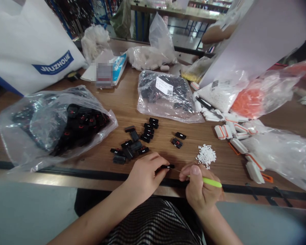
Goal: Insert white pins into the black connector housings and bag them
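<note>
Near the front edge of the table, my left hand point(149, 170) pinches a small black plastic connector point(171, 166) between thumb and fingers. My right hand point(202, 186) is closed around a slim tool with a lime-green handle point(212, 182). Its thin shaft points left, with the tip at or very close to the connector; contact cannot be made out. A heap of tiny white plugs point(206, 154) lies just beyond my right hand. Two loose black connectors point(180, 135) rest farther back, and a pile of several more point(132, 148) lies beyond my left hand.
An open clear bag of black connectors point(88, 119) stands at left. A labelled clear bag point(165, 93) lies behind the connectors. White-and-orange pieces point(238, 144) and plastic bags point(283, 153) cover the right side. A white JIUZHOUE bag point(40, 44) stands back left. Another person's arm point(218, 34) shows behind.
</note>
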The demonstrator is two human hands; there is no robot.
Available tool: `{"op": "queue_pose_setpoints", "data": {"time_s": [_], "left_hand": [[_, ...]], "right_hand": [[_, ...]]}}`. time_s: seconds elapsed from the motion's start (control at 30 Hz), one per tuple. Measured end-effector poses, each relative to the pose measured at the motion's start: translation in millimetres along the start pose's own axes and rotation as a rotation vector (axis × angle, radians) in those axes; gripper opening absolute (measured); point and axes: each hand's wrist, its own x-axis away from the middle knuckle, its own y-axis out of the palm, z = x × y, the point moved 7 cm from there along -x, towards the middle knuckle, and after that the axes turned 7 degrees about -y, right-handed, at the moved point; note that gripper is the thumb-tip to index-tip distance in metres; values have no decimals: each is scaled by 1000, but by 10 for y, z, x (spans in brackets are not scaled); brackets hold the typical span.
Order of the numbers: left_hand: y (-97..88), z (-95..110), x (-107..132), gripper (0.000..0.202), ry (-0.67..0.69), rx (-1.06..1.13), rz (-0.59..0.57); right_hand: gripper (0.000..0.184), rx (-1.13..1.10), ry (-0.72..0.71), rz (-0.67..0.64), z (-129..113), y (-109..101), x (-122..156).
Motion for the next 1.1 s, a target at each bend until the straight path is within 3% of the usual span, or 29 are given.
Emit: {"op": "queue_pose_setpoints", "data": {"time_s": [0.3,0.63,0.7,0.87,1.0,1.1], "left_hand": [[-10,17,-18,13,7,-4,1],[10,22,-3,12,21,-46,3],[-9,45,22,12,52,-100,35],[-306,84,188,16,58,-479,236],[-541,146,230,17,3,-689,306],[-486,319,47,21,103,-682,259]], "right_hand": [[30,22,7,-10,12,9,12],[26,64,-59,-134,-21,85,-11],[29,1,-36,-71,-12,36,-6],[39,-220,26,293,27,-171,29],[39,-302,-35,386,-32,-176,17],[38,-314,-32,447,-40,-202,27]]}}
